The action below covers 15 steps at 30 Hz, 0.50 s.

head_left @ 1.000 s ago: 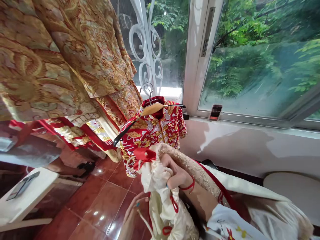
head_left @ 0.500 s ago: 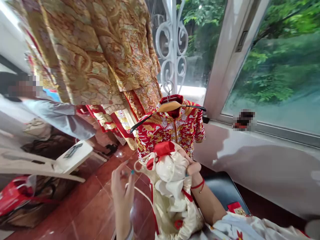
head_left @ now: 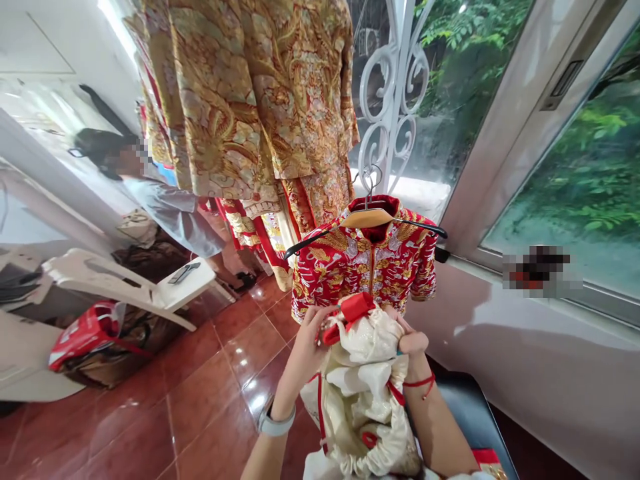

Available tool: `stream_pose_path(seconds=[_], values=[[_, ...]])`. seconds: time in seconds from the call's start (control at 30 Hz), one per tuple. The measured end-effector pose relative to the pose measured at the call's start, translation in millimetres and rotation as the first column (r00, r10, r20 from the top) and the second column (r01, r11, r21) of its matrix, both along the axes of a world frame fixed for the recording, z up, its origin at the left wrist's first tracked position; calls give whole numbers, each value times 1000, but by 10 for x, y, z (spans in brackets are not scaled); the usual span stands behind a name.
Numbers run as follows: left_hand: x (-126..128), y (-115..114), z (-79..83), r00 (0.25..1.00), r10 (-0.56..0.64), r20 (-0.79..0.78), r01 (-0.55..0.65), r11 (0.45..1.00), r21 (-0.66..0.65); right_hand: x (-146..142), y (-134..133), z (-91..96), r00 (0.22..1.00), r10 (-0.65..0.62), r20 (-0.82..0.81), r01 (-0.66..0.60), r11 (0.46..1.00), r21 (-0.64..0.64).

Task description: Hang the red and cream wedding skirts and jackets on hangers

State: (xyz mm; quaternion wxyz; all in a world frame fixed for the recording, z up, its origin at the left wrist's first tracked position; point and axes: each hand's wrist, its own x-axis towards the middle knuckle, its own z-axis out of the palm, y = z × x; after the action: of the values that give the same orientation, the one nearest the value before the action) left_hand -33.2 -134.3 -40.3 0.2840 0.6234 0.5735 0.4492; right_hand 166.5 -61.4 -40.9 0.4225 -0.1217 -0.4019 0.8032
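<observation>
A bunched cream satin garment [head_left: 367, 387] with red trim and a red collar piece [head_left: 353, 309] is held up in front of me. My left hand [head_left: 309, 337] grips its upper left edge by the red collar. On the upper right edge my right hand [head_left: 411, 341] is closed; a red string circles that wrist. Just behind it a red and gold embroidered jacket [head_left: 367, 267] hangs on a wooden hanger [head_left: 367, 217].
A large gold embroidered robe [head_left: 245, 100] hangs above left. White window grille [head_left: 395, 87] and window sill to the right. A person in a grey sleeve [head_left: 170, 213] bends at left near a white plastic chair [head_left: 125, 283] and a red bag [head_left: 83, 333]. Dark stool [head_left: 465, 407] below right. Red tiled floor.
My left hand rose from low near the floor and took hold of the garment's red collar. The view swung left, bringing the person and chair into sight.
</observation>
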Motion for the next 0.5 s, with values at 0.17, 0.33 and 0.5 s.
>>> stream_pose_path(seconds=[0.17,0.33,0.5], values=[[-323,-182,-34,930,169,328,-141,984,-108,-22,6,27,1000,13,6,-13,1000,-22],[-675,-440,-105,710,627,321,-656,754,-22,86,64,-108,997,10,78,-10,1000,-4],[-386,-204,-191,954,191,229,-190,981,-28,98,31,-163,995,12,103,-12,1000,0]])
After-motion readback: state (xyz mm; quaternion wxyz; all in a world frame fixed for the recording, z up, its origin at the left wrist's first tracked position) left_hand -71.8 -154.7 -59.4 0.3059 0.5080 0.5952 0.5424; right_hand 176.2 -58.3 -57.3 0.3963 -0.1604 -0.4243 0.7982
